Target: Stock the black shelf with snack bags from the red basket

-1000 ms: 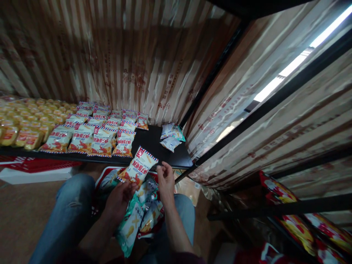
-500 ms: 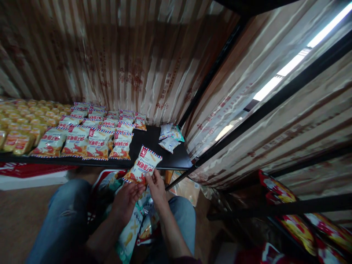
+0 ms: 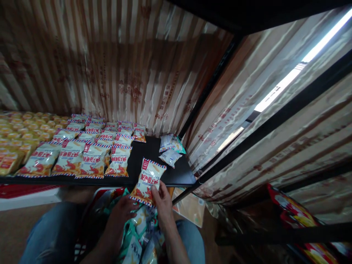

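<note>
My right hand [image 3: 162, 200] grips a white and orange snack bag [image 3: 147, 181] by its lower right side, thumb on the front. The bag is upright at the front edge of the black shelf [image 3: 148, 151]. Below and left of it, my left hand [image 3: 125, 211] is apart from the bag, its fingers loosely spread with nothing seen in them. Rows of matching snack bags [image 3: 92, 158] stand on the shelf to the left. Green and white bags [image 3: 134, 245] fill a basket between my knees, partly hidden by my arms.
Yellow packages [image 3: 11, 159] cover the shelf's far left. Two smaller white bags and a teal one lie near the right post, including a white bag [image 3: 170, 157]. Black frame bars [image 3: 233, 156] cross on the right, with red and yellow bags [image 3: 294, 207] beyond.
My left hand has moved away from the snack bag, down and left. My right hand still holds it. The view has tilted, so the shelf appears lower.
</note>
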Demonstrator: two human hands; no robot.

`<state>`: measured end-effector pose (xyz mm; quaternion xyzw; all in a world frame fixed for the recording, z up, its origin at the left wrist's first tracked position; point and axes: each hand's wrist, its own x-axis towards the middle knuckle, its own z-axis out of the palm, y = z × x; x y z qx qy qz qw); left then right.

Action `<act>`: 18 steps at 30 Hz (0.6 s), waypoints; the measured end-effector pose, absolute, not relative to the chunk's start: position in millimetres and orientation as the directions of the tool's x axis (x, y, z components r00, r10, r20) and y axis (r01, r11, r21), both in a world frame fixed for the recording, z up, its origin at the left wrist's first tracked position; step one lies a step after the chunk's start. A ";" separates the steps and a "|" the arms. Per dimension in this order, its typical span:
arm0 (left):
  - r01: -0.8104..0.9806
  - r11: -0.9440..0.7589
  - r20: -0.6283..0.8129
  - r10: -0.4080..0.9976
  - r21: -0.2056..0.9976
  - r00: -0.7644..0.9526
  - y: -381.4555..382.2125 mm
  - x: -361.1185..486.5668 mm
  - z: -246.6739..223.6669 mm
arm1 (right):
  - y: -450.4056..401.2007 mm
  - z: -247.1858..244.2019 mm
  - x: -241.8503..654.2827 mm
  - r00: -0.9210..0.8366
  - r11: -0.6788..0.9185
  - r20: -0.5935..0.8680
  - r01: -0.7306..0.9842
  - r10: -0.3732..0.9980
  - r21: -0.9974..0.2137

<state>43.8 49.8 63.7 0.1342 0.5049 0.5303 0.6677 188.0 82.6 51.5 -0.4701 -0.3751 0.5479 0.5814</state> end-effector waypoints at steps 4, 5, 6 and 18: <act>-0.534 0.345 -0.433 0.900 0.772 -0.044 64.3 44.6 61.7 | 87.6 47.4 191.4 0.111 -0.071 -0.106 -0.280 0.988 -0.957; -0.495 0.342 -0.412 0.911 0.799 -0.036 68.2 46.4 60.5 | 89.1 46.0 192.4 0.112 -0.074 -0.110 -0.284 0.988 -0.956; -0.437 0.345 -0.396 0.918 0.831 -0.028 72.3 48.7 59.2 | 90.8 44.4 193.5 0.113 -0.074 -0.110 -0.287 0.987 -0.955; -0.080 0.258 -0.257 0.966 0.963 0.027 123.2 61.4 62.2 | 119.4 56.4 205.1 0.125 -0.041 -0.076 -0.260 0.989 -0.965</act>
